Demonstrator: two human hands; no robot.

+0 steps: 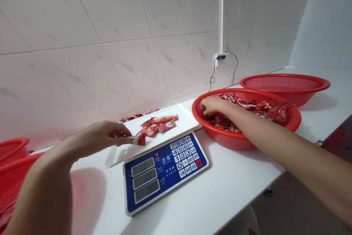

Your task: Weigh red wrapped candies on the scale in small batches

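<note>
My left hand is over the near left part of the scale's white tray, thumb and fingers pinching a small red and cream wrapped candy. Beside it on the tray lie several red and gold wrapped candies. The blue digital scale panel faces me in front of the tray. To the right, my right hand reaches inside the rim of a red plastic basket full of red wrapped candies. Its fingers curl down among them, and what they grip is hidden.
Another red basket stands behind the full one at the right. More red baskets are at the left edge. Several red packets lie between tray and tiled wall. A cable runs down from the wall socket. The white table's front edge is at lower right.
</note>
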